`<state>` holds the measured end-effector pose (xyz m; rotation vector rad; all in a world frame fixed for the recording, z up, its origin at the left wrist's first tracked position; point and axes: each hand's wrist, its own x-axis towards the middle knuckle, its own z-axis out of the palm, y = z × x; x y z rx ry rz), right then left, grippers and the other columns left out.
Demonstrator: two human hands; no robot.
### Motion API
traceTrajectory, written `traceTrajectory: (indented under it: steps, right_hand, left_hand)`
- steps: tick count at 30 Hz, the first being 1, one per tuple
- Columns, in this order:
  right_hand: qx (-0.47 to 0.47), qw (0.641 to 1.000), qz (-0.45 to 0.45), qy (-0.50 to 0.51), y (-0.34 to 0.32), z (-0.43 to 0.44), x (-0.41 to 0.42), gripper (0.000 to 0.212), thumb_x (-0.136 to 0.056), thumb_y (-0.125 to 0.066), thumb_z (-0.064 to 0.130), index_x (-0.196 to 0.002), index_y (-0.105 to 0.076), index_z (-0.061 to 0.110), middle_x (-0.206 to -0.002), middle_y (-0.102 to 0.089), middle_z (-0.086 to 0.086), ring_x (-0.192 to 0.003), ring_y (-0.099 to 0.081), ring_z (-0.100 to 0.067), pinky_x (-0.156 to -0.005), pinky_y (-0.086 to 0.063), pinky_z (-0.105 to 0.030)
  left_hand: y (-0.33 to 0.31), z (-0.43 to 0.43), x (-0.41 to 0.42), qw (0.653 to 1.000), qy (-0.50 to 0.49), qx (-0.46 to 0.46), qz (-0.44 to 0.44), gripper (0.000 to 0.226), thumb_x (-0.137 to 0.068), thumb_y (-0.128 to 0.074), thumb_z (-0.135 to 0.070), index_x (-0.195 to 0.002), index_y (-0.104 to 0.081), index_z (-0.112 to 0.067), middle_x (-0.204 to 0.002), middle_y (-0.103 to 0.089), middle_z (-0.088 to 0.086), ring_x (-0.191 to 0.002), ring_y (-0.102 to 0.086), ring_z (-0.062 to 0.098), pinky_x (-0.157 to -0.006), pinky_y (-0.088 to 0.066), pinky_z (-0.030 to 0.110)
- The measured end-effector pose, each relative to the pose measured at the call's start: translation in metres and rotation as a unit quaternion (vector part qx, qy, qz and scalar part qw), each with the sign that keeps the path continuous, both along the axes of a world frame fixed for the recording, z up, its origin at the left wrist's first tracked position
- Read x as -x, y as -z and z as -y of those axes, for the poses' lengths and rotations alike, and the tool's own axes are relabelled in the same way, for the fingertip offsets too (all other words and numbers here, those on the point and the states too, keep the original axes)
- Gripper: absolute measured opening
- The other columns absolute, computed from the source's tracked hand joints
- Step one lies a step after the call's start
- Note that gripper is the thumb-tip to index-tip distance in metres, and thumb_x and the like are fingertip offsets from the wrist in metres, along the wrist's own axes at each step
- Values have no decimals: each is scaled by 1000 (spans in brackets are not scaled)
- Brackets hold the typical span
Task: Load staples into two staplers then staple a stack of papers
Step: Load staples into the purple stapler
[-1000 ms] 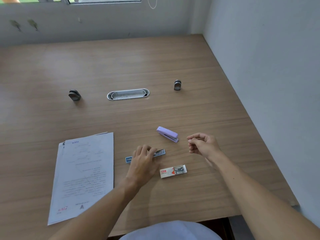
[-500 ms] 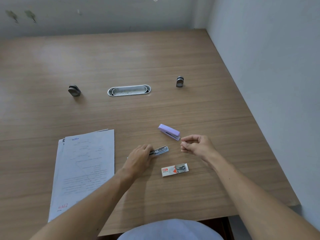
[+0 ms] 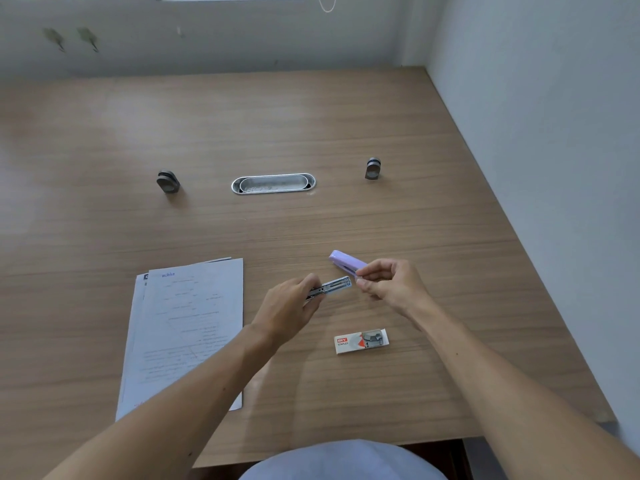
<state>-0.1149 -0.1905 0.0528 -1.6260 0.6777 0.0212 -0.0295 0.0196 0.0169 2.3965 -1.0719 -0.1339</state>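
Note:
My left hand (image 3: 287, 310) grips a small stapler (image 3: 334, 285) by its rear and holds it just above the wooden table (image 3: 415, 220); its metal staple channel points right. My right hand (image 3: 391, 285) hovers at the channel's tip with thumb and forefinger pinched together; anything between them is too small to make out. A lilac stapler (image 3: 343, 259) lies on the table right behind those fingers. A white staple box (image 3: 360, 341) lies nearer me, its right end open. The stack of printed papers (image 3: 187, 323) lies to the left, partly under my left forearm.
A metal oval cable grommet (image 3: 273, 183) is set into the table's middle, with a small metal bracket at its left (image 3: 168, 181) and another at its right (image 3: 372, 168). A grey wall (image 3: 554, 168) runs along the table's right edge. The front edge is close to my body.
My left hand has closed on the stapler and lifted it off the table toward the right. My right hand has moved left to meet its tip, in front of the lilac stapler.

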Motion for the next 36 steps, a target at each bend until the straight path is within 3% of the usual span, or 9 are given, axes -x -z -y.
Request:
traceTrajectory:
  steps: [3,10,18,24,30,36]
  right_hand:
    - [15,1000,15,-1,0,-2,-1,12,-78,-81,0,-85,-77,7,-72,-74,-3,-62,-64,-13,-59,-51,-26]
    - [68,997,38,-26,-5,-8,-4,11,-75,-85,7,-80,-80,14,-73,-76,0,-60,-65,-5,-65,-50,-25]
    - [118,991,34,-49,-10,-15,-7,16,-77,-84,8,-76,-78,23,-65,-73,19,-61,-66,6,-69,-50,-18]
    - [152,986,54,-37,-15,-16,-10,13,-78,-82,11,-77,-77,23,-68,-70,11,-55,-59,4,-63,-48,-17]
    - [187,980,29,-62,-14,-19,-10,12,-78,-83,15,-75,-77,25,-74,-74,6,-58,-59,1,-61,-46,-14]
    - [190,979,21,-77,-14,-21,-9,14,-77,-82,11,-74,-78,23,-63,-69,15,-57,-61,4,-57,-42,-8]
  left_hand:
    - [-5,-1,-2,1000,-2,-2,5,13,-93,-63,-31,-93,-56,-20,-72,-52,-16,-60,-45,13,-52,-43,33]
    - [-11,-2,-4,1000,8,-5,5,13,-92,-64,-30,-92,-58,-19,-70,-61,-9,-58,-51,17,-51,-45,36]
    - [-19,-3,-4,1000,4,4,20,14,-92,-64,-33,-93,-60,-19,-69,-64,-8,-56,-47,13,-50,-37,30]
    - [-21,-6,-6,1000,6,6,16,14,-92,-64,-32,-94,-60,-19,-73,-66,-7,-63,-56,19,-53,-42,33]
    - [-22,-6,-6,1000,15,7,19,15,-92,-64,-34,-93,-59,-20,-74,-65,-8,-60,-50,13,-52,-38,29]
    - [-20,-7,-4,1000,17,4,22,15,-91,-65,-34,-92,-58,-21,-71,-63,-10,-57,-48,12,-50,-37,29]
